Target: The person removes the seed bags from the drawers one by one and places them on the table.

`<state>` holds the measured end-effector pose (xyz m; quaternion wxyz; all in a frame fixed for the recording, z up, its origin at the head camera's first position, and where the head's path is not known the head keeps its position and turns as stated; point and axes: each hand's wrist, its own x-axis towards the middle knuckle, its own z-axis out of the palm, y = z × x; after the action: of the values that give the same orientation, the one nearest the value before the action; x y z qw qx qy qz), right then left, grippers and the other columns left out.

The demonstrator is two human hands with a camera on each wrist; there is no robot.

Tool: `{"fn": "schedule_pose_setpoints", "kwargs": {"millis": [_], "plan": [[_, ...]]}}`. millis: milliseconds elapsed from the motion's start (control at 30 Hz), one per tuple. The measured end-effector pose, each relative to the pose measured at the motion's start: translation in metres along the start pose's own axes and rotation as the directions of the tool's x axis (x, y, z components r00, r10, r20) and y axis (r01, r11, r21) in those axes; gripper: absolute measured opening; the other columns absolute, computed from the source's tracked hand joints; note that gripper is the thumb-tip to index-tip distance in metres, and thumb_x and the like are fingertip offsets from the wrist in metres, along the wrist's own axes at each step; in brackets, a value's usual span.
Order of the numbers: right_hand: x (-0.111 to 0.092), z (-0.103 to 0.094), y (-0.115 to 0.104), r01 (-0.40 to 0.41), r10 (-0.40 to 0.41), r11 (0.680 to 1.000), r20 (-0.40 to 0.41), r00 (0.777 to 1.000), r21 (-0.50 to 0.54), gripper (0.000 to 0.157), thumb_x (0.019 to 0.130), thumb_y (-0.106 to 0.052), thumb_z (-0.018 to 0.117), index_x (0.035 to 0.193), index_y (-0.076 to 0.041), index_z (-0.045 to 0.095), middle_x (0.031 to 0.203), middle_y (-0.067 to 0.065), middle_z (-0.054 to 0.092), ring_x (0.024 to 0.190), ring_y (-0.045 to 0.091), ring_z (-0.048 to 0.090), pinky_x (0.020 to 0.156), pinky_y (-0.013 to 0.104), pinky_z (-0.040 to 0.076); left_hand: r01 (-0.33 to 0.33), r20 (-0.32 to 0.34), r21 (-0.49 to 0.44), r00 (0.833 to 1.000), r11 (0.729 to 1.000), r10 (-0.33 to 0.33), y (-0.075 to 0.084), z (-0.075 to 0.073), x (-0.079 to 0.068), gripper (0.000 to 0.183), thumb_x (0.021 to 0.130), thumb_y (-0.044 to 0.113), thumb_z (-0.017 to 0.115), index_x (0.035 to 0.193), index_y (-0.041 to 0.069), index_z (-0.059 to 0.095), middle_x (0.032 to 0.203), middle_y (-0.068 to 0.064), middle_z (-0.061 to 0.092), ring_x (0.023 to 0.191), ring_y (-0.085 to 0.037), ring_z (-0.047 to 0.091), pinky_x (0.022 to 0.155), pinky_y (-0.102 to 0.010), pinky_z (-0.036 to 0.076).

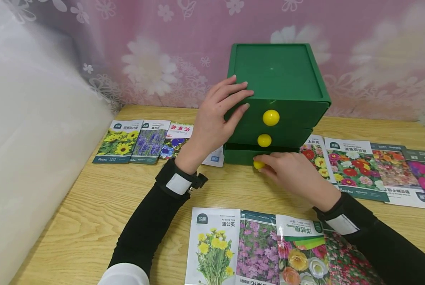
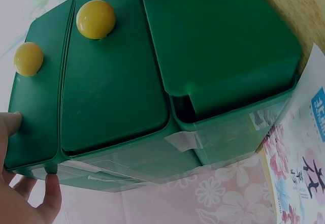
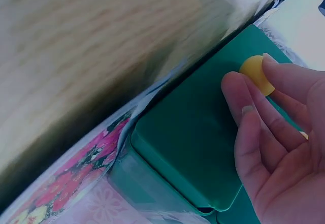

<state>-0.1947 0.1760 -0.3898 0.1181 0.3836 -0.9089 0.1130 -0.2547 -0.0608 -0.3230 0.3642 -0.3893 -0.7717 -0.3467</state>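
Observation:
A green drawer cabinet [image 1: 274,71] with yellow ball knobs stands at the back of the table. My left hand [image 1: 216,113] rests on its upper left corner, fingers over the top edge and thumb against the front. The left wrist view shows the thumb on the top drawer's face [image 2: 38,97]. With thumb and fingers, my right hand [image 1: 292,172] pinches the bottom drawer's yellow knob [image 3: 256,74]. That bottom drawer [image 1: 238,157] sticks out a little, a dark gap showing above its front. The upper two drawers sit flush, with knobs [image 1: 271,117] uncovered.
Flower seed packets lie left of the cabinet, including a sunflower packet [image 1: 117,141], and several more to its right, including a zinnia packet [image 1: 356,168]. A front row holds a dandelion packet [image 1: 214,249] and others, partly under my right sleeve. A floral curtain [image 1: 162,51] hangs behind.

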Motion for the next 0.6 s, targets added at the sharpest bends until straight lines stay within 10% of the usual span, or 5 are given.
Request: {"fn": "schedule_pose_setpoints", "kwargs": {"millis": [600], "plan": [[0.011,0.003,0.006,-0.074,0.074,0.997,0.044,0.996,-0.001,0.024,0.092,-0.015,0.074,0.115,-0.01,0.074,0.098,0.009,0.073,0.078,0.026,0.069,0.067,0.042,0.056,-0.006,-0.009,0.007,1.0,1.0,0.006,0.0,0.001,0.0,0.028,0.099,0.018,0.064,0.123,0.005,0.071,0.131,-0.013,0.063,0.14,-0.023,0.04,0.117,-0.032,0.024]]}}
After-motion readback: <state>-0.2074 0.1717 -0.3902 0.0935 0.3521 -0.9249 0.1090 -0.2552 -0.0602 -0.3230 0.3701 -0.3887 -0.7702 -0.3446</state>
